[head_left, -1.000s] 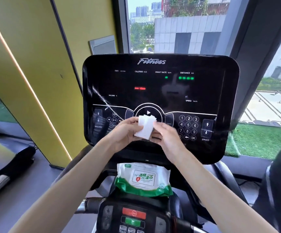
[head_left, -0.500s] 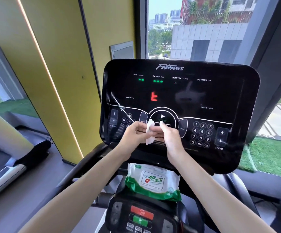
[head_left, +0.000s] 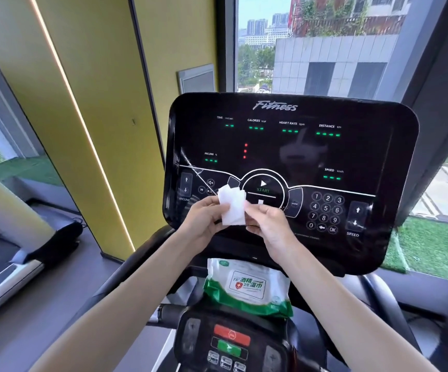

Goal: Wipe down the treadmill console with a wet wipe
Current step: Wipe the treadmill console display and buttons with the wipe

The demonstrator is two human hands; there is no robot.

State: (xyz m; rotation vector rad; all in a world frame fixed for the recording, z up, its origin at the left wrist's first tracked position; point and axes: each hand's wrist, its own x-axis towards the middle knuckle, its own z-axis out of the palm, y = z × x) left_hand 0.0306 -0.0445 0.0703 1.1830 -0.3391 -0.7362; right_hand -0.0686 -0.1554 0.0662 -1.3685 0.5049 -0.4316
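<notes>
Head view shows both hands raised in front of the lower middle of the black console (head_left: 292, 157), sharing one white wipe (head_left: 233, 209). The left hand (head_left: 204, 218) pinches the wipe's left edge between thumb and fingers; the right hand (head_left: 267, 224) pinches its right edge the same way, with the remaining fingers curled. The wipe looks partly folded and sits just left of the START button (head_left: 263, 186); whether it touches the panel yet cannot be told. The pack of wipes (head_left: 247, 285) rests on the ledge below the console.

The display is lit, with green dashes and red dots, so the main risk is that a pass over START, the number keys (head_left: 326, 210) or the speed arrows (head_left: 357, 216) registers as a press and sets the belt going. A bunched wipe would also clean in narrow streaks and miss the corners. Too wet a wipe could leave liquid pooling around the buttons.
</notes>
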